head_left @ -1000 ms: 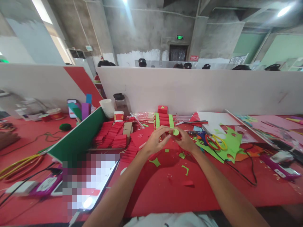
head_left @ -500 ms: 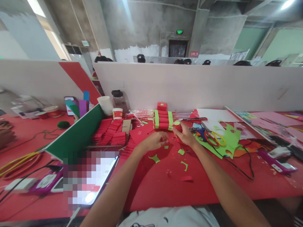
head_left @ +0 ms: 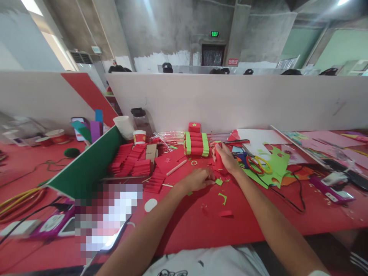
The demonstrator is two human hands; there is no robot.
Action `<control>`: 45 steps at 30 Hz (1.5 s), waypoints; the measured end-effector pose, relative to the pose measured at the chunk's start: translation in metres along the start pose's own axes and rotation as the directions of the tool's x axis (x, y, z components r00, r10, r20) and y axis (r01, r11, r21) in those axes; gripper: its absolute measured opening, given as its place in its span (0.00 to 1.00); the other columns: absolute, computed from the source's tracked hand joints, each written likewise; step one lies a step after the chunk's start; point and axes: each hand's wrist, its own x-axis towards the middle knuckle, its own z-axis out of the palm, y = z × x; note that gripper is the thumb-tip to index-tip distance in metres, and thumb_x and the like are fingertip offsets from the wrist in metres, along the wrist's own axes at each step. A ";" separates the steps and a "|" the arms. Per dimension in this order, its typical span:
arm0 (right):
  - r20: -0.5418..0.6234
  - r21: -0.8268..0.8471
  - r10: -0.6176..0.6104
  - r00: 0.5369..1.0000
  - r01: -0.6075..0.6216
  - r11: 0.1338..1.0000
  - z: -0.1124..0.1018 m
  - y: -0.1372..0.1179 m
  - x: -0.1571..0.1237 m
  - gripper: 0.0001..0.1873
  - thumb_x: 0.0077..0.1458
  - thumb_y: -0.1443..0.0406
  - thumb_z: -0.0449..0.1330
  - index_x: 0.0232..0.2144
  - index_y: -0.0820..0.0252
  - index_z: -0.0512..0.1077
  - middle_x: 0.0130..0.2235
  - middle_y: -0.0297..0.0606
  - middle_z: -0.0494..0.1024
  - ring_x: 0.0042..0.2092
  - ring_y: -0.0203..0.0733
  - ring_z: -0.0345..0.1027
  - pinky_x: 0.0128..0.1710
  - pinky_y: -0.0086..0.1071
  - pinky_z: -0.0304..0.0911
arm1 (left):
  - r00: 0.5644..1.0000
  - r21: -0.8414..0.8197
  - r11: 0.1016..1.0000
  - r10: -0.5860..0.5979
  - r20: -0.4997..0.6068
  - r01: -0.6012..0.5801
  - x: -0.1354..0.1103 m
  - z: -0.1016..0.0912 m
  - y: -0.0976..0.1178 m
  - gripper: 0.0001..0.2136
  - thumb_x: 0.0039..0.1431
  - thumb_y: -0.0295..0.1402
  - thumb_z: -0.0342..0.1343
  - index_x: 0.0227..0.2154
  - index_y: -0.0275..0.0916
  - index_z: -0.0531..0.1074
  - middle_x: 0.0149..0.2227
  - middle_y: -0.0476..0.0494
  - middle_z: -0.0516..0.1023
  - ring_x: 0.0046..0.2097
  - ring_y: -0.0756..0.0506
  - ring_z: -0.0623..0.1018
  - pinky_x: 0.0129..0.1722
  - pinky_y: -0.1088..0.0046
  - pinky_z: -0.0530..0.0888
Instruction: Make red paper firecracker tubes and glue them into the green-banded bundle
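Observation:
My right hand (head_left: pixel 225 158) is wrapped around a small red paper roll (head_left: pixel 219 158), standing it upright on the red table (head_left: pixel 258 214) just right of a bundle of red rolls banded with green strips (head_left: pixel 196 143). My left hand (head_left: pixel 198 179) rests on the table nearer to me, fingers curled and pinched over small green paper scraps (head_left: pixel 219 182). What it pinches, if anything, is too small to make out. A small red cube with a yellow star (head_left: pixel 194 127) sits behind the bundle.
Stacks of folded red paper (head_left: pixel 130 163) lie at the left by a green board (head_left: pixel 86 165). Scissors (head_left: pixel 255 164) rest on cut green paper (head_left: pixel 271 168) at the right. Phones (head_left: pixel 57 226), cables and cups (head_left: pixel 139 136) surround them. A white partition (head_left: pixel 230 101) stands behind.
Both hands held a red roll with a green disc together. They have parted: the right hand set the roll upright by the bundle, and the left drew back toward me onto the table.

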 end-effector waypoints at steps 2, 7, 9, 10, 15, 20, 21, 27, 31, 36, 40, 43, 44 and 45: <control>0.003 0.056 0.039 0.999 -0.040 0.998 -0.001 0.004 0.002 0.27 0.60 0.41 0.48 0.45 0.54 0.67 0.30 0.33 0.72 0.24 0.36 0.64 0.25 0.32 0.62 | 1.000 0.006 1.000 -0.006 -0.009 0.006 0.001 0.001 0.000 0.05 0.60 0.33 0.56 0.35 0.39 0.74 0.33 0.47 0.78 0.31 0.49 0.73 0.30 0.75 0.65; -0.024 0.052 0.053 0.998 -0.051 0.997 -0.002 0.010 0.004 0.29 0.59 0.39 0.47 0.46 0.53 0.67 0.31 0.35 0.73 0.24 0.37 0.65 0.24 0.32 0.62 | 1.000 -0.014 1.000 0.003 -0.009 -0.003 0.001 0.001 0.002 0.03 0.60 0.31 0.55 0.33 0.38 0.72 0.33 0.47 0.77 0.31 0.50 0.72 0.31 0.75 0.65; -0.028 0.060 0.054 0.998 -0.052 0.997 -0.003 0.010 0.004 0.28 0.59 0.40 0.48 0.45 0.54 0.68 0.31 0.34 0.73 0.23 0.36 0.63 0.24 0.32 0.62 | 1.000 -0.013 1.000 0.015 -0.004 -0.015 0.000 0.001 0.002 0.03 0.60 0.31 0.54 0.33 0.38 0.71 0.33 0.47 0.77 0.32 0.50 0.72 0.31 0.76 0.65; -0.029 0.065 0.052 0.998 -0.050 0.997 -0.003 0.010 0.004 0.28 0.58 0.40 0.50 0.45 0.54 0.68 0.30 0.34 0.72 0.23 0.36 0.63 0.24 0.32 0.62 | 1.000 -0.011 1.000 0.023 -0.004 -0.023 0.000 0.000 0.002 0.03 0.60 0.30 0.54 0.33 0.37 0.71 0.33 0.47 0.76 0.32 0.50 0.72 0.31 0.76 0.65; -0.008 0.042 0.038 0.999 -0.038 0.998 -0.002 0.007 0.002 0.22 0.59 0.44 0.53 0.40 0.54 0.67 0.27 0.30 0.69 0.24 0.36 0.63 0.26 0.31 0.63 | 0.999 0.013 0.998 0.053 0.000 -0.053 0.000 0.001 -0.001 0.03 0.60 0.31 0.53 0.33 0.38 0.70 0.35 0.46 0.76 0.33 0.49 0.72 0.33 0.75 0.66; -0.011 -0.131 -0.006 1.000 0.005 0.991 -0.002 0.004 0.000 0.17 0.58 0.49 0.57 0.36 0.54 0.68 0.28 0.31 0.72 0.29 0.39 0.67 0.33 0.32 0.65 | 0.995 0.062 0.993 0.102 0.005 -0.102 -0.001 0.003 -0.004 0.03 0.62 0.31 0.52 0.33 0.39 0.69 0.37 0.44 0.75 0.34 0.48 0.73 0.34 0.74 0.67; -0.012 -0.167 -0.025 1.000 0.023 0.986 -0.002 0.004 0.000 0.16 0.57 0.49 0.58 0.36 0.55 0.69 0.29 0.32 0.73 0.31 0.40 0.68 0.35 0.33 0.65 | 0.994 0.064 0.992 0.110 0.004 -0.110 -0.002 0.003 -0.004 0.03 0.62 0.31 0.51 0.34 0.39 0.69 0.37 0.44 0.76 0.34 0.47 0.73 0.35 0.73 0.67; 0.033 -0.306 -0.140 0.990 0.144 0.941 -0.004 0.001 0.001 0.17 0.55 0.54 0.63 0.42 0.57 0.74 0.44 0.41 0.77 0.46 0.46 0.71 0.48 0.38 0.65 | 0.996 -0.027 0.996 0.087 0.006 -0.086 -0.003 -0.006 0.002 0.04 0.63 0.30 0.50 0.37 0.38 0.69 0.38 0.43 0.77 0.35 0.47 0.75 0.35 0.74 0.68; 0.081 -0.322 -0.171 0.982 0.189 0.928 -0.007 0.006 0.003 0.19 0.53 0.54 0.65 0.44 0.58 0.75 0.46 0.42 0.77 0.47 0.47 0.71 0.49 0.39 0.66 | 0.993 -0.208 0.974 0.069 -0.093 -0.087 -0.007 -0.021 0.003 0.06 0.63 0.34 0.52 0.38 0.38 0.70 0.37 0.44 0.77 0.36 0.48 0.75 0.36 0.74 0.69; 0.147 -0.375 -0.201 0.969 0.242 0.895 -0.005 0.014 0.003 0.17 0.52 0.56 0.66 0.42 0.58 0.76 0.43 0.42 0.78 0.44 0.46 0.72 0.46 0.38 0.66 | 0.944 -0.386 0.917 -0.032 -0.329 -0.104 -0.011 -0.040 -0.004 0.08 0.62 0.37 0.54 0.37 0.38 0.72 0.37 0.45 0.77 0.39 0.48 0.75 0.40 0.73 0.70; 0.163 -0.370 -0.199 0.966 0.247 0.896 0.003 0.014 -0.001 0.16 0.52 0.57 0.66 0.41 0.58 0.77 0.43 0.40 0.79 0.42 0.45 0.71 0.44 0.37 0.66 | 0.892 -0.505 0.852 -0.115 -0.437 -0.138 -0.012 -0.047 -0.008 0.10 0.59 0.39 0.56 0.34 0.36 0.72 0.32 0.47 0.74 0.33 0.50 0.72 0.37 0.74 0.70; 0.167 -0.357 -0.159 0.973 0.210 0.910 0.009 0.013 -0.004 0.19 0.51 0.57 0.67 0.44 0.58 0.75 0.42 0.39 0.79 0.41 0.44 0.72 0.43 0.36 0.66 | 0.862 -0.560 0.813 -0.162 -0.479 -0.158 -0.012 -0.049 -0.009 0.12 0.59 0.41 0.57 0.33 0.36 0.70 0.30 0.48 0.71 0.32 0.50 0.70 0.34 0.75 0.69; 0.162 -0.355 -0.148 0.976 0.198 0.914 0.010 0.013 -0.005 0.20 0.50 0.57 0.67 0.45 0.58 0.75 0.42 0.39 0.79 0.40 0.43 0.72 0.43 0.36 0.66 | 0.853 -0.570 0.806 -0.175 -0.492 -0.163 -0.012 -0.050 -0.008 0.12 0.58 0.42 0.57 0.33 0.36 0.70 0.30 0.48 0.71 0.32 0.51 0.70 0.33 0.76 0.68; 0.148 -0.352 -0.141 0.979 0.185 0.917 0.011 0.013 -0.005 0.20 0.50 0.57 0.67 0.45 0.58 0.74 0.42 0.38 0.79 0.40 0.43 0.72 0.43 0.36 0.66 | 0.842 -0.576 0.799 -0.185 -0.506 -0.171 -0.012 -0.051 -0.008 0.13 0.58 0.42 0.57 0.33 0.36 0.70 0.30 0.49 0.71 0.32 0.51 0.70 0.32 0.76 0.68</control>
